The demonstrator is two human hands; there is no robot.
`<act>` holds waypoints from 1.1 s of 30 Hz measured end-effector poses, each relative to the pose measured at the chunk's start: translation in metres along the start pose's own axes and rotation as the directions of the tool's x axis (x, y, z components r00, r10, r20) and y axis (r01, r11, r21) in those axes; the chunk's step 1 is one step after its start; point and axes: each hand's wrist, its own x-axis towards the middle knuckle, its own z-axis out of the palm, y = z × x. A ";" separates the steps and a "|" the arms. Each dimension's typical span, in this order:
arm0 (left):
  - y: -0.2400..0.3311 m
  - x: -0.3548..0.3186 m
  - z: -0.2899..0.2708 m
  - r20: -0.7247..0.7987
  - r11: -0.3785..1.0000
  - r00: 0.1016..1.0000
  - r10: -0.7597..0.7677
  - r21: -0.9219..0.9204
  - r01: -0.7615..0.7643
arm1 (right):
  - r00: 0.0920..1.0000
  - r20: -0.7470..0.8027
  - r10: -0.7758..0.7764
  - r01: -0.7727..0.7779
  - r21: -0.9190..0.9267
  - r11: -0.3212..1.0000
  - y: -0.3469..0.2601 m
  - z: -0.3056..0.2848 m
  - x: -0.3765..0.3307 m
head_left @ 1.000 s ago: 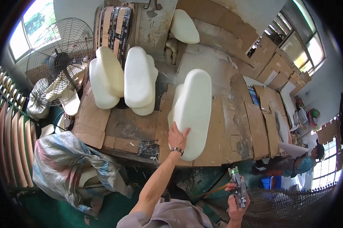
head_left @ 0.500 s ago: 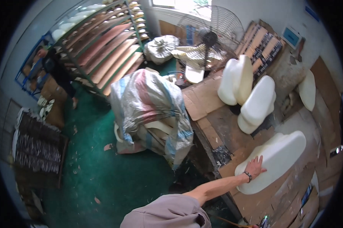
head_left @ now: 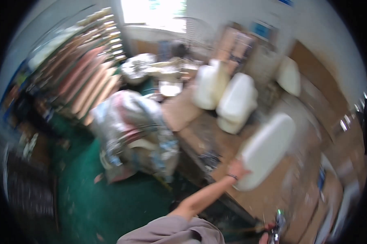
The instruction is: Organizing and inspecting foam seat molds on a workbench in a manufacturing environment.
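A long, rounded white foam-like piece (head_left: 267,152) lies on the cardboard-covered workbench (head_left: 216,173). My left hand (head_left: 238,168) rests at its near left end. Its fingers look spread against the surface, though motion blurs them. Low in the picture, my right hand (head_left: 265,236) is closed around a shiny metal tool (head_left: 278,223) that looks like a spray gun, with a small green glint at its top. Part of this hand is cut off by the lower edge. Similar pale pieces, one white (head_left: 237,101) and one yellowish (head_left: 216,83), stand behind on the bench.
A large woven plastic sack (head_left: 138,134) stands left of the bench on the green floor. A slanted shelf rack (head_left: 83,77), a wire fan (head_left: 179,49) and another white piece (head_left: 288,75) are farther back. At the far left is a blurred person (head_left: 35,112).
The view has shifted, so the scene slides left. My left hand has moved from the middle of the white piece toward its near left end. More of the metal tool shows now.
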 end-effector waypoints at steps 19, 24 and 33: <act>-0.002 0.005 0.001 0.077 0.999 0.996 0.038 -0.035 -0.036 | 0.987 -0.156 -0.039 -0.021 -0.367 0.930 -0.044 0.044 -0.015; -0.012 0.010 0.000 0.096 0.997 0.994 0.052 -0.054 -0.047 | 0.983 -0.179 -0.033 -0.037 -0.370 0.928 -0.055 0.062 -0.014; -0.060 0.007 -0.008 0.143 0.953 0.962 0.231 -0.233 -0.195 | 0.950 -0.309 -0.048 -0.078 -0.384 0.920 -0.055 0.081 -0.031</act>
